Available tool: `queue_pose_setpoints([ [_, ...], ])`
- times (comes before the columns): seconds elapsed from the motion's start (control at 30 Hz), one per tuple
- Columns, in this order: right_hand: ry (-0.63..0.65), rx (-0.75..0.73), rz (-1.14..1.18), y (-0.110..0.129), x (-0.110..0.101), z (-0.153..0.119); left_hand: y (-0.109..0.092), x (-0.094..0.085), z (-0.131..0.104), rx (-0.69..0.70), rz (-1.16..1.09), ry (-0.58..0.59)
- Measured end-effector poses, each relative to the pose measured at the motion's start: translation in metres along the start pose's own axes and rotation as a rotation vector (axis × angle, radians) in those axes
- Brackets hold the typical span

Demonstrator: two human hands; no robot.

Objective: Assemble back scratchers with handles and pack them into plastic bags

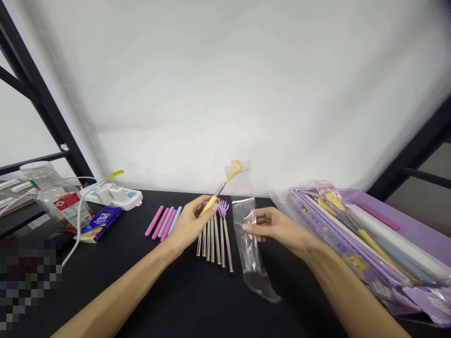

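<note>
My left hand [193, 218] is closed round the yellow handle of a back scratcher [220, 189]. Its claw-shaped yellow head points up and to the right, against a clear strip of plastic. My right hand [269, 224] pinches a long clear plastic bag [251, 253], which hangs down over the black table. Between the hands lies a row of several metal rods [217, 241], at least one with a purple claw head [223, 208]. Left of my left hand several pink, purple and blue handles [164, 222] lie side by side, partly covered by that hand.
A purple tray [373, 211] on the right holds packaged back scratchers and handles. On the left stand a clear jar [61, 197], a blue packet [100, 223] and a white power strip [132, 197] with plugs and a cable. A white wall [225, 94] rises behind the black table [169, 291].
</note>
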State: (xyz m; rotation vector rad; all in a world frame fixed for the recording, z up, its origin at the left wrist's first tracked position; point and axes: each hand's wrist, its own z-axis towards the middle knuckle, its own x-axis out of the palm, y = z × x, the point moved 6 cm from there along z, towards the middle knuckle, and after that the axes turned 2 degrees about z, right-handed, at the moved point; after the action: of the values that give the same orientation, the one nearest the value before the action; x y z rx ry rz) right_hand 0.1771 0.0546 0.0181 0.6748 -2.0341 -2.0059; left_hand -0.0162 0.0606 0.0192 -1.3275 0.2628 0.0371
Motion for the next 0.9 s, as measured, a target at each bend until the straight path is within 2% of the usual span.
queue_pose_setpoints([
  [0.17,-0.493,-0.122,0.122,-0.005,-0.053,-0.002,-0.004,-0.002,-0.001,0.052,0.102,0.081],
  [0.3,-0.736,-0.191,0.128,-0.013,-0.075,-0.006,-0.009,0.007,-0.008,0.110,0.295,0.203],
  [0.47,-0.848,-0.292,0.125,-0.013,-0.087,-0.009,-0.014,0.013,-0.015,0.201,0.512,0.232],
  [0.7,-0.936,-0.355,0.046,-0.007,-0.097,-0.016,-0.014,0.007,-0.013,0.255,0.719,0.194],
  [0.9,-0.906,-0.392,-0.036,0.000,-0.095,-0.018,-0.008,0.004,-0.010,0.291,0.826,0.162],
])
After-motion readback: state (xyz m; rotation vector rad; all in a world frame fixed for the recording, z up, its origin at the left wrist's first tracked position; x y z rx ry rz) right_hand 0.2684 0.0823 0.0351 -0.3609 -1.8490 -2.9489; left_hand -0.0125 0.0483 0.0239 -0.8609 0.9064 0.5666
